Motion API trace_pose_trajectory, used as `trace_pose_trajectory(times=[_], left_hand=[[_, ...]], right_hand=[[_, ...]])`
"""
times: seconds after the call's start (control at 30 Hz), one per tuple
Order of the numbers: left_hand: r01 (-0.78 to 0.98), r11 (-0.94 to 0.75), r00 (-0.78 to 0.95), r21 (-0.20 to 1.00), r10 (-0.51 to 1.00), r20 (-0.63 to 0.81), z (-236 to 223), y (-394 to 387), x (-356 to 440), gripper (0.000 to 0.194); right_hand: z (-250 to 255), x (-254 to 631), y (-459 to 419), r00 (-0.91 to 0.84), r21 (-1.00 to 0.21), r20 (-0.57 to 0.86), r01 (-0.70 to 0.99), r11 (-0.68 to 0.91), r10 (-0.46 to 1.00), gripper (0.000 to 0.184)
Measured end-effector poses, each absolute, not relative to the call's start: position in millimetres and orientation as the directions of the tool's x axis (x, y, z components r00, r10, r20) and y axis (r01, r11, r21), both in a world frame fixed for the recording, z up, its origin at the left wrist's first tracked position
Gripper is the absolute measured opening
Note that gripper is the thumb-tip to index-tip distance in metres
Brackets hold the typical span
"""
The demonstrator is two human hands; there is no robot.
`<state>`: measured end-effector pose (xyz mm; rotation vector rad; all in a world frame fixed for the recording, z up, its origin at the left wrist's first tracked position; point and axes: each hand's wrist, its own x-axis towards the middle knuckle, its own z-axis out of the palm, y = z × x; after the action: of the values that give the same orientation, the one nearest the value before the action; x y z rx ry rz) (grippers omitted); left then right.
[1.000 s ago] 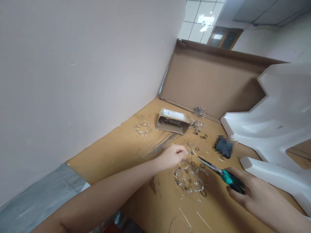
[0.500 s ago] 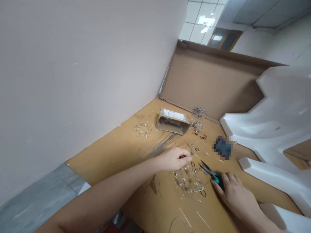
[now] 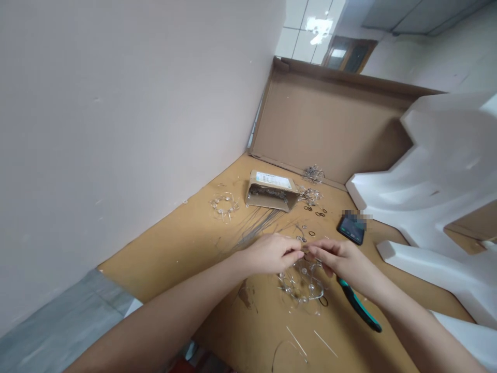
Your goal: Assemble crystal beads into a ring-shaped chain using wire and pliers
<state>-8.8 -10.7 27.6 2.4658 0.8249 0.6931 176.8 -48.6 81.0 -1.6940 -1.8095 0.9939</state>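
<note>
Bare tabletop leaves room leftward; beaded wires crowd just below the left hand.

On the worktop, the box has a beaded ring on its left, a wire tangle just to its right and a panel behind. In front come loose wires, then the hands, then beaded wirework. The phone lies to its front right.

Tan tabletop: carton, phone, beaded wire tangle.
</note>
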Motion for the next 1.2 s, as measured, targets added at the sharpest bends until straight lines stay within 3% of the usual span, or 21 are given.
trace_pose_trajectory(times=[0.3, 0.43, 0.53, 0.67, 0.83, 0.97, 1.1, 1.2], left_hand=[[0.407, -0.772, 0.713, 0.488, 0.603, 0.359, 28.9, -15.4, -6.4, 0.025], [0.397, -0.649, 0.616, 0.649, 0.713, 0.335, 25.7, -12.9, -5.1, 0.028], [0.431, -0.45, 0.499, 0.782, 0.841, 0.209, 20.3, -6.5, -5.3, 0.028], [0.563, -0.302, 0.504, 0.769, 0.863, -0.031, 12.7, -1.4, -6.0, 0.027], [0.569, -0.339, 0.589, 0.749, 0.804, -0.083, 5.6, -3.0, -5.6, 0.019], [0.479, -0.329, 0.642, 0.814, 0.763, -0.07, 1.0, -4.0, -4.2, 0.014], [0.379, -0.298, 0.661, 0.876, 0.75, -0.031, -1.0, -5.4, -1.4, 0.014], [0.342, -0.267, 0.661, 0.901, 0.749, -0.029, 0.3, -6.5, 0.8, 0.013]], right_hand=[[69.6, 174.3, -55.6, -0.126, -0.871, -0.244, 0.465, -0.16, 0.962, 0.031], [64.7, 182.2, -60.4, -0.039, -0.916, -0.191, 0.366, -0.164, 0.981, 0.028], [55.0, 192.7, -62.5, 0.088, -0.947, -0.088, 0.302, -0.111, 0.992, 0.028], [41.6, 204.5, -65.6, 0.235, -0.969, -0.035, 0.231, -0.091, 0.971, 0.027], [42.3, 201.6, -71.4, 0.261, -0.953, -0.03, 0.285, -0.107, 0.965, 0.029], [47.2, 191.8, -77.0, 0.242, -0.92, 0.001, 0.382, -0.094, 0.97, 0.026], [48.6, 187.9, -81.4, 0.151, -0.892, 0.051, 0.452, -0.023, 0.987, 0.021], [48.8, 190.1, -83.0, 0.085, -0.898, -0.005, 0.438, -0.042, 0.996, 0.023]])
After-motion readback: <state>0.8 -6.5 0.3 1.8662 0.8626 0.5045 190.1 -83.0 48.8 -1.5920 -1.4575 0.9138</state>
